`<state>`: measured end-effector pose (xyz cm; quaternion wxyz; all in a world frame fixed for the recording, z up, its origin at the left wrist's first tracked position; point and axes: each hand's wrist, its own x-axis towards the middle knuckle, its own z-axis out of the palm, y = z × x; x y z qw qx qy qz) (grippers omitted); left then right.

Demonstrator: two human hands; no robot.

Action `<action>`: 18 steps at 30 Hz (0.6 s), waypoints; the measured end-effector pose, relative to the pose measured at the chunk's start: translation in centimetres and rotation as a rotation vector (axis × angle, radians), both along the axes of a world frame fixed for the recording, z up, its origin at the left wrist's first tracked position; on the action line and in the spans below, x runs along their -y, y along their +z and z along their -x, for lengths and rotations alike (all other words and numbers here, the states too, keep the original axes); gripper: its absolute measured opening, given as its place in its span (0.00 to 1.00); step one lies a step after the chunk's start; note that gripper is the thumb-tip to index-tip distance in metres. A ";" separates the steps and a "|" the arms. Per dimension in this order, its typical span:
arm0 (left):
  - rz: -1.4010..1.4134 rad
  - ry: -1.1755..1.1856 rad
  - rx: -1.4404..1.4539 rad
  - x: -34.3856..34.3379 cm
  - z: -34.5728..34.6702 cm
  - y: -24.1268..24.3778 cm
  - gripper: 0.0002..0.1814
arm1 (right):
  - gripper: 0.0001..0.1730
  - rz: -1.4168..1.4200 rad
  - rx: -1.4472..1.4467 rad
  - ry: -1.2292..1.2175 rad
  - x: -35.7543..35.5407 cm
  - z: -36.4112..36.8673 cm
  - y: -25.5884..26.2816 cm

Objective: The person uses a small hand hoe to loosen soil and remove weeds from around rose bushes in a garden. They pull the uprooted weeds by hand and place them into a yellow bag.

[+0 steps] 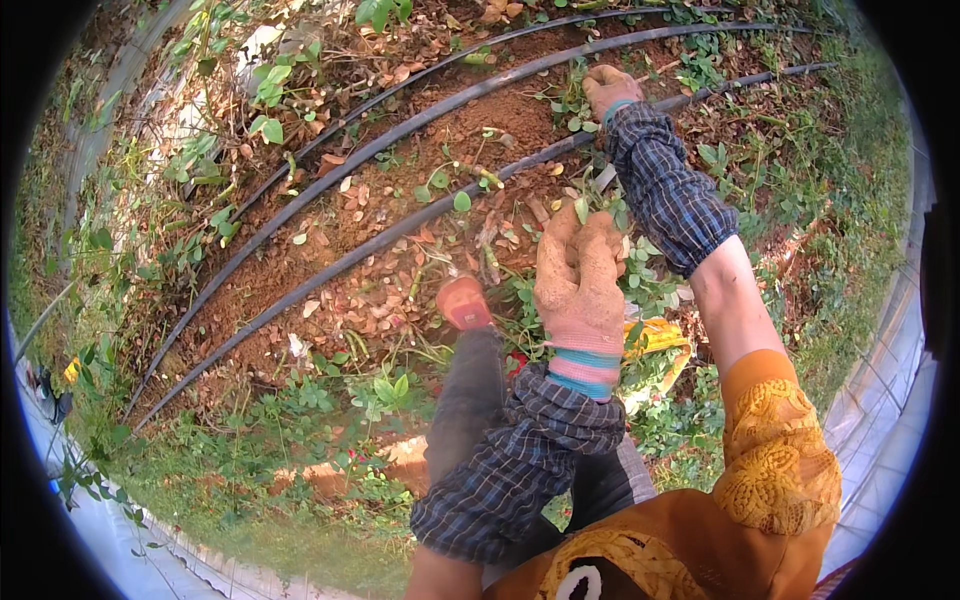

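My right hand (611, 88), in a soil-stained work glove, reaches over the bed between two black hoses. Its fingers are curled at a small green weed (571, 105); whether they grip it cannot be told. Nearer to me is my left hand (580, 262), in a muddy pink glove with a blue-striped cuff. Its fingers are bent downwards beside leafy stems (600, 199), and the fingertips are partly hidden. Part of a flat grey piece (604, 178) shows between the two hands. Checked sleeve covers are on both forearms.
Black irrigation hoses (390, 234) curve across the reddish soil and dry leaves. Cut green stems (486, 176) stick up among them. My shoe (463, 301) rests on the bed's near edge. A yellow bag or cloth (660, 341) lies in the weeds beside my left wrist.
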<state>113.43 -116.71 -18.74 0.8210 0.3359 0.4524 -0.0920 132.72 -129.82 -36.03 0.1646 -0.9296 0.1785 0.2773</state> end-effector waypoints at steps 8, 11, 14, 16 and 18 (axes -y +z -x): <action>0.094 0.118 -0.031 0.1 0.2 0.2 0.18 | 0.40 0.148 -0.195 0.091 -3.3 1.6 -3.4; 0.116 0.109 -0.033 0.0 -0.2 0.8 0.18 | 0.27 0.112 -0.070 -0.028 -0.7 2.0 -5.8; 0.144 0.115 -0.050 -0.2 -0.2 0.9 0.19 | 0.20 -0.154 0.043 -0.304 1.2 1.0 -5.3; 0.132 0.093 -0.074 -0.8 -0.2 0.9 0.20 | 0.17 -0.345 0.099 -0.435 -0.3 0.7 -1.2; 0.133 0.086 -0.079 -0.8 -0.3 0.7 0.25 | 0.16 -0.484 0.202 -0.516 0.9 0.8 0.6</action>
